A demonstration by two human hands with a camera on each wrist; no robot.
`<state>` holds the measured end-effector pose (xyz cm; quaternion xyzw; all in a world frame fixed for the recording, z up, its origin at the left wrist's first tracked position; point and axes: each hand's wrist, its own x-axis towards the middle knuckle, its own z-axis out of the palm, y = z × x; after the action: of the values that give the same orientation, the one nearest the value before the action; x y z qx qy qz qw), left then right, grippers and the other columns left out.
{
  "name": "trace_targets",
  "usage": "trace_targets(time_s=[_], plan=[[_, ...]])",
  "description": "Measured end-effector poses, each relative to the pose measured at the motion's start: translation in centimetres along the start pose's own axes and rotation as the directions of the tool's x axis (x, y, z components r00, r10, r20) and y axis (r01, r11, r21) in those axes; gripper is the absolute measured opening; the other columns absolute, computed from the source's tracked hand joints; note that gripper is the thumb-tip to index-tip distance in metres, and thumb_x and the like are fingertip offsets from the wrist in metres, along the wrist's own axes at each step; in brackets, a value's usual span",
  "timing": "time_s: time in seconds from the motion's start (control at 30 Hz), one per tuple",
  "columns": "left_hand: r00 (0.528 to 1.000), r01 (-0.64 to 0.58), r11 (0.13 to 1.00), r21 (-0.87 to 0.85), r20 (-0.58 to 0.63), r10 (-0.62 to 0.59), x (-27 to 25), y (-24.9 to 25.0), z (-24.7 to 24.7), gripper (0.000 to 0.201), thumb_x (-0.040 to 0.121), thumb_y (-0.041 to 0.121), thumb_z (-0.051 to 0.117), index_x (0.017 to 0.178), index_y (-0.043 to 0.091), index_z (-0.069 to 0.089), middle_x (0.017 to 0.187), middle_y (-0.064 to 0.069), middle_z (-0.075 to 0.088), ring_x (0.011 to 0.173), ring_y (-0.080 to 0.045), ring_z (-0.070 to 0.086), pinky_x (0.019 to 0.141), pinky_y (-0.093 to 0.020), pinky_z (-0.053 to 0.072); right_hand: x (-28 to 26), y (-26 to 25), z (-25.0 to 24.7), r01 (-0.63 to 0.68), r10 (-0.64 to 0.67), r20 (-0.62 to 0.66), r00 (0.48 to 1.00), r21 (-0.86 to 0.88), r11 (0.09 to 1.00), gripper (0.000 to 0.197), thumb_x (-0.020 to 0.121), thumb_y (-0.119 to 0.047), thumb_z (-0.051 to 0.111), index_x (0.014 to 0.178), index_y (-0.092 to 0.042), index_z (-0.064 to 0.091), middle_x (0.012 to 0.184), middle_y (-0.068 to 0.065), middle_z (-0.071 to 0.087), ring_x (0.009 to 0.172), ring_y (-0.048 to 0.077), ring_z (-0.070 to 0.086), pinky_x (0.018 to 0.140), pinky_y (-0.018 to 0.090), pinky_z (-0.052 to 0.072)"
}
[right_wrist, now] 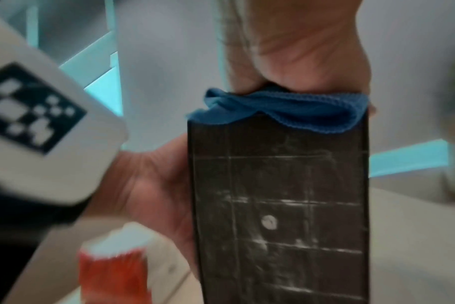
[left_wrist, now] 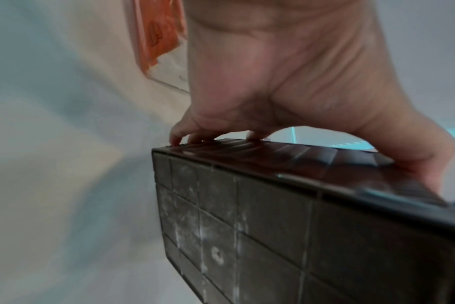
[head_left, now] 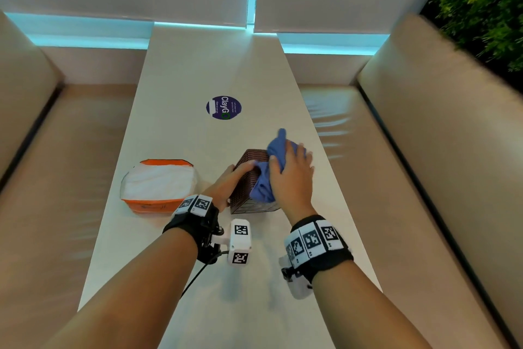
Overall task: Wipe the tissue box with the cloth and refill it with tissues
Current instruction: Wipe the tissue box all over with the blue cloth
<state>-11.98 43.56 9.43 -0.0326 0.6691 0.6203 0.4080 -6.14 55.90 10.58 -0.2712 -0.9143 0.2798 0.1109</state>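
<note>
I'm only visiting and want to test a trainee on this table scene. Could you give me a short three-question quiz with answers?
1. True or false: the cloth is blue.
2. Which hand presses the cloth onto the tissue box? A) left hand B) right hand C) neither
3. Fill in: the pack of tissues lies on the table to the ____ of the box, from the person's side.

Key:
1. True.
2. B: the right hand lies over the cloth, while the left hand steadies the box.
3. Left.
</note>
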Motion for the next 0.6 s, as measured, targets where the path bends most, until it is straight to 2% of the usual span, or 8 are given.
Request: trace_targets(time_s=[0.07, 0.13, 0.2, 0.3, 0.37, 0.4, 0.5, 0.6], plan=[[1.000, 0.002, 1.000, 0.023, 0.000, -0.002, 0.0, 0.3, 0.2, 0.055, 0.092, 0.044, 0.051, 0.136, 0.011, 0.043, 0.108, -0.004, 0.060, 0.081, -0.009, 0.057, 0.053, -0.020, 0.047, 0.8, 0.8, -0.2, -0.193, 0.202, -0.031, 0.979, 0.186, 0.963, 0.049, 0.098, -0.035, 0.038, 0.142, -0.014, 0.035, 0.142, 0.016, 0.042, 0.134, 0.036, 0.035, 0.107, 0.048, 0.037], [1.000, 0.004, 1.000, 0.006, -0.006, -0.004, 0.4, 0.0, 0.1, 0.057, 0.091, 0.046, 0.051, 0.136, 0.013, 0.041, 0.119, -0.006, 0.057, 0.085, -0.009, 0.057, 0.060, -0.023, 0.043, 1.6, 1.5, -0.4, -0.287, 0.291, 0.042, 0.956, 0.352, 0.891, 0.043, 0.098, -0.034, 0.038, 0.135, -0.012, 0.043, 0.127, 0.015, 0.055, 0.120, 0.035, 0.050, 0.095, 0.041, 0.046], [1.000, -0.006, 1.000, -0.010, -0.018, 0.006, 0.3, 0.1, 0.2, 0.068, 0.084, 0.057, 0.056, 0.135, 0.014, 0.042, 0.125, -0.007, 0.058, 0.092, -0.013, 0.060, 0.064, -0.026, 0.046, 1.5, 1.6, -0.5, -0.184, 0.181, 0.035, 0.983, 0.262, 0.947, 0.043, 0.097, -0.032, 0.039, 0.135, -0.013, 0.042, 0.128, 0.013, 0.055, 0.124, 0.033, 0.047, 0.099, 0.042, 0.045], [1.000, -0.001, 1.000, 0.005, -0.032, 0.001, 2.0, -1.0, -0.3, 0.110, 0.048, 0.082, 0.068, 0.134, 0.016, 0.047, 0.126, -0.011, 0.062, 0.103, -0.023, 0.065, 0.075, -0.034, 0.053, 0.1, 1.3, -0.5, 0.166, -0.167, 0.041, 0.985, 0.013, 0.986, 0.056, 0.094, -0.034, 0.036, 0.146, -0.015, 0.030, 0.150, 0.008, 0.035, 0.143, 0.027, 0.023, 0.118, 0.043, 0.024], [1.000, 0.000, 1.000, 0.008, -0.022, 0.000, 2.0, -1.0, -0.4, 0.103, 0.053, 0.078, 0.066, 0.133, 0.016, 0.049, 0.126, -0.010, 0.062, 0.101, -0.021, 0.065, 0.071, -0.032, 0.052, -0.4, 1.3, -0.6, 0.256, -0.256, 0.115, 0.960, 0.022, 0.967, 0.057, 0.097, -0.031, 0.039, 0.150, -0.019, 0.022, 0.158, 0.003, 0.022, 0.149, 0.021, 0.010, 0.121, 0.038, 0.010], [1.000, 0.002, 1.000, 0.005, -0.022, -0.002, 1.7, -0.7, -0.4, 0.096, 0.058, 0.073, 0.064, 0.134, 0.016, 0.048, 0.126, -0.009, 0.061, 0.099, -0.019, 0.063, 0.067, -0.029, 0.050, -0.4, 1.4, -0.5, 0.244, -0.247, 0.114, 0.962, 0.037, 0.969, 0.056, 0.097, -0.030, 0.040, 0.150, -0.020, 0.023, 0.159, 0.002, 0.021, 0.149, 0.020, 0.010, 0.120, 0.039, 0.012], [1.000, -0.002, 1.000, 0.015, -0.013, 0.002, 0.9, 0.0, -0.2, 0.102, 0.058, 0.073, 0.064, 0.140, 0.017, 0.042, 0.129, -0.008, 0.059, 0.100, -0.016, 0.062, 0.063, -0.025, 0.048, 0.2, 1.3, -0.5, 0.020, -0.019, -0.011, 1.000, 0.155, 0.988, 0.047, 0.095, -0.034, 0.042, 0.141, -0.024, 0.038, 0.143, 0.003, 0.043, 0.129, 0.023, 0.044, 0.101, 0.040, 0.044], [1.000, 0.000, 1.000, -0.022, -0.009, 0.000, 0.7, 0.0, -0.2, 0.073, 0.084, 0.058, 0.054, 0.142, 0.016, 0.039, 0.130, -0.006, 0.056, 0.091, -0.010, 0.059, 0.061, -0.023, 0.045, 1.3, 1.9, -0.7, -0.229, 0.218, 0.075, 0.973, 0.416, 0.880, 0.029, 0.095, -0.035, 0.046, 0.108, -0.011, 0.058, 0.093, 0.006, 0.061, 0.087, 0.025, 0.057, 0.074, 0.032, 0.044]])
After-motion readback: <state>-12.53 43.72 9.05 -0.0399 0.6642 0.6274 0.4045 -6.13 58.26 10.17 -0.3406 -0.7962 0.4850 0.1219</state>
